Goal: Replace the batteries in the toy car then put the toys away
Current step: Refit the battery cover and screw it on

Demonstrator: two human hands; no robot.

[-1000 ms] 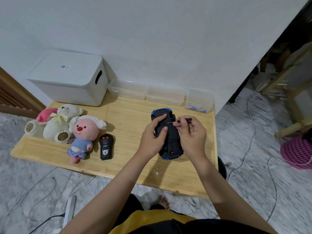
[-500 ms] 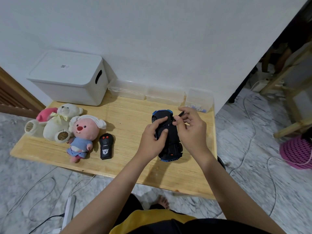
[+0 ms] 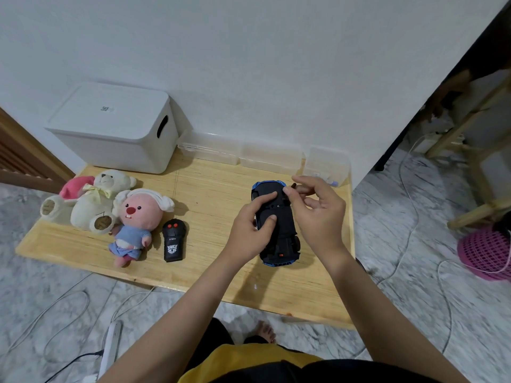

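Note:
A blue toy car (image 3: 279, 230) lies upside down on the wooden table (image 3: 210, 194), its black underside facing up. My left hand (image 3: 250, 230) grips the car's left side, thumb and forefinger pressed on the underside. My right hand (image 3: 318, 214) hovers over the car's front right and pinches a small dark screwdriver (image 3: 294, 185), most of it hidden by the fingers. A black remote control (image 3: 173, 240) lies to the left of the car. Beside it lie a pink-faced plush (image 3: 135, 219), a cream teddy bear (image 3: 99, 200) and a pink plush (image 3: 76, 186).
A white lidded storage box (image 3: 116, 128) stands at the table's back left. Clear plastic boxes (image 3: 240, 150) line the wall, one at the right (image 3: 327, 164) holding small items. Cables and a power strip (image 3: 110, 346) lie on the marble floor. A pink basket (image 3: 486, 252) sits at right.
My right hand has lifted the screwdriver off the car's underside and turned it away toward the car's front. The left hand and the car have stayed in place.

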